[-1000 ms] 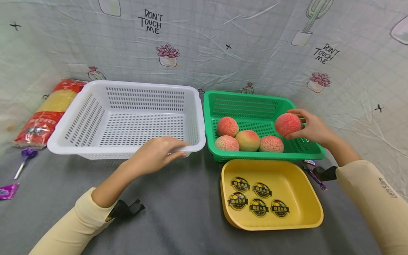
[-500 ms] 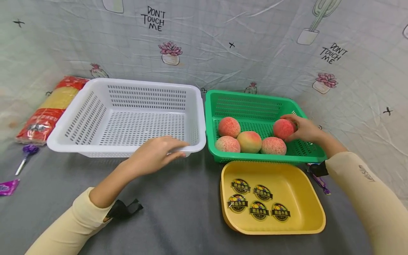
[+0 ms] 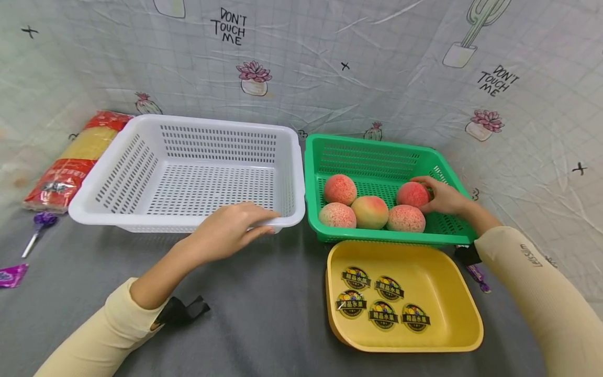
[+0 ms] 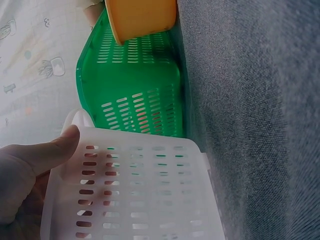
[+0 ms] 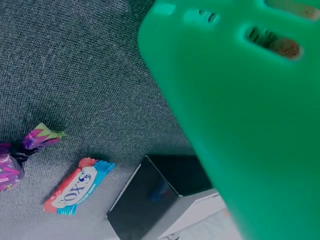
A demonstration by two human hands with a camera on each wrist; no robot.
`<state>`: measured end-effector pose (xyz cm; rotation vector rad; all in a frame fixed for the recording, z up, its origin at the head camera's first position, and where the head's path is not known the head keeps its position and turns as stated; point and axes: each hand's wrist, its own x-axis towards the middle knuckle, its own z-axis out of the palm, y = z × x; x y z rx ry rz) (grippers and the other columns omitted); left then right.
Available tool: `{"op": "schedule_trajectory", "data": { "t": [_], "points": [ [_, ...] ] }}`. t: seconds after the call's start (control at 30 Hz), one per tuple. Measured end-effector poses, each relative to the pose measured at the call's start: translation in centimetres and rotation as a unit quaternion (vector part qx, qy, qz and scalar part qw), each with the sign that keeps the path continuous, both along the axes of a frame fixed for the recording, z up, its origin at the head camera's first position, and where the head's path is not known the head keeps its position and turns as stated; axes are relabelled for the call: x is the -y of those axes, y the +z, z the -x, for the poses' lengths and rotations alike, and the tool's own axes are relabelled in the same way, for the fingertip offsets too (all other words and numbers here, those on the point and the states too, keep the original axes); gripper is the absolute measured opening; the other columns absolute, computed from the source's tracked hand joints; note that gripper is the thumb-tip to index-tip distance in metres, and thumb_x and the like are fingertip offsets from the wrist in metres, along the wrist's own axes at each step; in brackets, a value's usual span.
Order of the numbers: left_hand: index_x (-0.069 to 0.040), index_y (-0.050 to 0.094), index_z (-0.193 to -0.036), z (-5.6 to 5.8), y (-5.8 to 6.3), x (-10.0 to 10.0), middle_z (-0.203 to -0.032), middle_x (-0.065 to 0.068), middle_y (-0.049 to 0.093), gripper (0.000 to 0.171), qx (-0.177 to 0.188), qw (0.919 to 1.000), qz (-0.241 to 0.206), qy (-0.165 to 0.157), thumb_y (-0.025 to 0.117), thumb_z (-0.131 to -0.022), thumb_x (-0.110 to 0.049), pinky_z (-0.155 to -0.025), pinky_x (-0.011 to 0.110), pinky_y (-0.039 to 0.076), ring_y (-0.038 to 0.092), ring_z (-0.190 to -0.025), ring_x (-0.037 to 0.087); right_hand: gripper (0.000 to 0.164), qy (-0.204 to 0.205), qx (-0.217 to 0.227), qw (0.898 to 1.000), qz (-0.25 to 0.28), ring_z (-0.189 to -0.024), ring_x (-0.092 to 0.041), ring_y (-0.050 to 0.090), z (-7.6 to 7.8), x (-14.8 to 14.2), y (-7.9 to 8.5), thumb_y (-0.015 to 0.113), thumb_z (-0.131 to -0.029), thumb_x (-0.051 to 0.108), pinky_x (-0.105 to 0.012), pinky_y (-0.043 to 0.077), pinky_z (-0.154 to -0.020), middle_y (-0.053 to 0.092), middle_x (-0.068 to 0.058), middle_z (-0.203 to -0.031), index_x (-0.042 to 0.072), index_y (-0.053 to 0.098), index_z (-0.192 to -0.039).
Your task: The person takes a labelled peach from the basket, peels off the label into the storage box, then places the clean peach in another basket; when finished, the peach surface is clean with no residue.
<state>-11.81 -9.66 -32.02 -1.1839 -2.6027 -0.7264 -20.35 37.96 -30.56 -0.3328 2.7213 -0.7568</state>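
Observation:
My left hand (image 3: 231, 230) grips the front rim of a white slotted plastic basket (image 3: 136, 221) near its right corner. The thumb lies outside the wall in the left wrist view, and the other fingers go over the rim. At the right, my right hand (image 3: 443, 197) holds a red peach (image 3: 412, 194) low inside a green slotted basket (image 3: 377, 143). Several other peaches sit to its left and front, among them a yellowish one (image 3: 369, 212) and a speckled one (image 3: 406, 218). The right wrist view shows the green basket's outer wall (image 5: 240, 120), which hides the right hand there.
A yellow tub (image 3: 447, 293) with several fruit stickers stands in front of the green basket. Left of the white basket lie a red-and-yellow bag (image 3: 75, 157) and a lollipop (image 3: 42, 225). A wrapped candy (image 5: 80, 187) and a dark box (image 5: 155, 200) lie by the green basket.
My right hand has moved the red peach down and slightly left, from above the green basket's right part to beside the other peaches. My left hand has stayed on the white basket's rim.

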Motion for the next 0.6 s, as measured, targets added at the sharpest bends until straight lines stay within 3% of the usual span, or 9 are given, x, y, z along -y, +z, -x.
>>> {"op": "schedule_trajectory", "data": {
  "t": [0.3, 0.43, 0.6],
  "points": [
    [-0.007, 0.068, -0.115, 0.3, 0.1, -0.2, -0.105, 0.005, 0.068, 0.031, 0.001, 1.0000, 0.000, -0.003, 0.067, -0.089, -0.023, -0.077, 0.039, 0.050, 0.063, -0.093, 0.019, 0.084, 0.015, 0.005, 0.999, -0.030, -0.114, -0.051, 0.040, -0.3, 0.1, 0.5, 0.070, -0.081, -0.003, -0.061, 0.039, -0.090, 0.034, -0.040, -0.129, -0.014, 0.013, -0.141],
    [-0.008, 0.068, -0.116, 0.2, -0.1, 0.1, -0.105, 0.005, 0.068, 0.031, -0.001, 1.0000, 0.005, 0.005, 0.068, -0.089, -0.023, -0.075, 0.039, 0.051, 0.063, -0.093, 0.019, 0.091, 0.040, -0.010, 0.998, -0.057, -0.123, -0.054, 0.028, -0.7, 0.6, 1.1, 0.075, -0.076, -0.004, -0.064, 0.031, -0.095, 0.024, -0.041, -0.137, -0.016, 0.011, -0.141],
    [-0.005, 0.066, -0.117, -0.1, 0.0, 1.2, -0.108, 0.007, 0.067, 0.032, 0.004, 0.9996, 0.022, 0.016, 0.067, -0.090, -0.023, -0.081, 0.042, 0.050, 0.062, -0.099, 0.023, 0.085, 0.068, -0.062, 0.989, -0.113, -0.127, -0.056, 0.016, -2.9, 1.5, 2.4, 0.073, -0.082, 0.005, -0.068, 0.021, -0.097, 0.016, -0.041, -0.140, -0.015, 0.014, -0.141]
  ]
}}
